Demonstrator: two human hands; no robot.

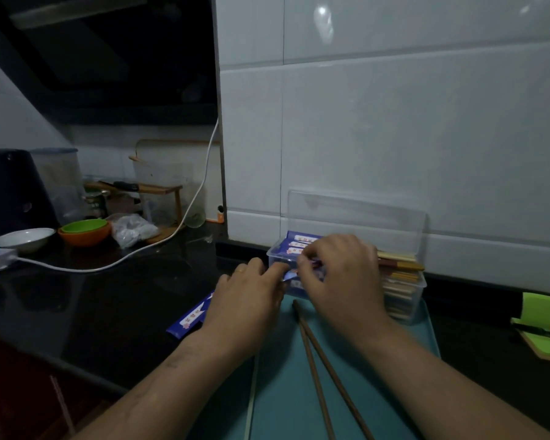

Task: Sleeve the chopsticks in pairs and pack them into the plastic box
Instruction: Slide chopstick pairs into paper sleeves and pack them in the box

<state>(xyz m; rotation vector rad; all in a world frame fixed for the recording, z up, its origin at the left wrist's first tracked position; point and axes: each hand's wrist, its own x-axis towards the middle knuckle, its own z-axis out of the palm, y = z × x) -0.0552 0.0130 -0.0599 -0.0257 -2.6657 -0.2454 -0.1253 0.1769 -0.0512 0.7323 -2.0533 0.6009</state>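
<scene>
Head view: both hands meet at the near left corner of the plastic box (pixel 421 285), which sits at the back of the teal mat (pixel 283 401) against the tiled wall, lid (pixel 356 214) tipped up and back so the top stays open for loading. Left hand (pixel 251 300) has its fingers curled forward, tips closed on the near end of a blue sleeve (pixel 289 276). Right hand (pixel 340 277) arches over the box front, fingers bent down and pinching the same sleeve from the other side. Only a small patch of that sleeve shows in the gap between the two sets of fingertips, at the box's front edge, so I cannot tell whether chopsticks are already inside it. Two-handed pinch probably serves to steady the flimsy paper end while it is opened or tucked in. Sleeved pairs (pixel 299 242) already lie flat in the box behind the hands, wooden ends (pixel 397 265) poking out at the right side, so packing looks well along. Two loose chopsticks (pixel 312 369) lie on the mat below the right wrist, tips close together near the box, untouched, likely next in line. Spare sleeve (pixel 189 317) lies on the dark counter (pixel 108 306) just left of the left wrist, within easy reach.
</scene>
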